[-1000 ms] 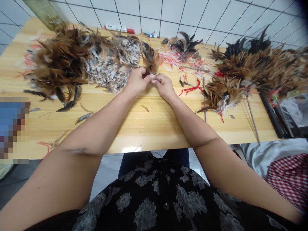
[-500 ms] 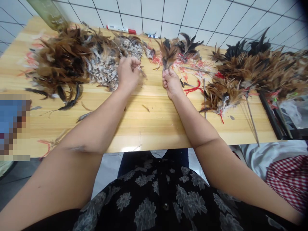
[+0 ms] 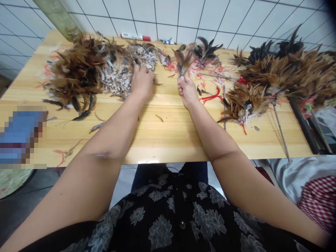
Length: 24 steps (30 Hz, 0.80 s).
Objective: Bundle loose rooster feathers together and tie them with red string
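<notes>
My right hand (image 3: 187,91) is closed around the lower ends of a small bunch of brown feathers (image 3: 183,61), their dark tips fanning upward. My left hand (image 3: 143,82) lies at the right edge of a pile of grey-white feathers (image 3: 117,78), back upward. Its fingers are bent down among the feathers and their tips are hidden; what they grip cannot be made out. A thin feather sticks out just right of that hand. Left of the pale pile lies a heap of long brown feathers (image 3: 76,70).
At the right are brown feather bundles (image 3: 278,70), a smaller bundle (image 3: 244,101) and a thin stick (image 3: 280,129). Red string (image 3: 212,96) lies right of my right hand. A red-capped marker (image 3: 135,37) rests by the tiled wall. A blurred-out blue object (image 3: 23,134) is at left.
My left hand has turned over to show its back and lowered its fingers at the pale pile. My right hand keeps its hold on the feathers. The view has shifted slightly.
</notes>
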Motion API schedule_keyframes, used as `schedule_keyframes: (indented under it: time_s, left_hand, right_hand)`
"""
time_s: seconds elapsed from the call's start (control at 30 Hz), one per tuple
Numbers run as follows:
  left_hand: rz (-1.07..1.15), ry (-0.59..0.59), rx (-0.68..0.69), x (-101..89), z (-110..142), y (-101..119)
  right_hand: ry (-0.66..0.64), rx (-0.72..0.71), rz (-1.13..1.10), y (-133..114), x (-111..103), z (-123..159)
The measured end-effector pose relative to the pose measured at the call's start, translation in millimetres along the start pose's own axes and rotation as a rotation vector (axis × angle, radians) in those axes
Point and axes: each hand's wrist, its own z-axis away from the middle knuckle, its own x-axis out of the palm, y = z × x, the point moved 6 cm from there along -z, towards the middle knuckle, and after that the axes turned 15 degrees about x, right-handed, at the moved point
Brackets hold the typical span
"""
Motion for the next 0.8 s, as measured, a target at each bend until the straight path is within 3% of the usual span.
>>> schedule_keyframes:
  time_s: [0.3, 0.53, 0.67, 0.8]
  left_hand:
    - [0.066, 0.015, 0.064, -4.8, 5, -6]
    - [0.247, 0.213, -0.110, -7.7, 11, 4]
    - [0.461, 0.166, -0.350, 10.6, 17, 5]
    - [0.589, 0.180, -0.424, 15.9, 23, 16]
  right_hand:
    - [-0.079, -0.237, 0.216, 15, -9, -36]
    - [-0.079, -0.406, 0.367, 25, -17, -61]
    - [-0.086, -0.440, 0.428, 28, -19, -66]
    - [-0.072, -0.540, 0.477, 26, -18, -63]
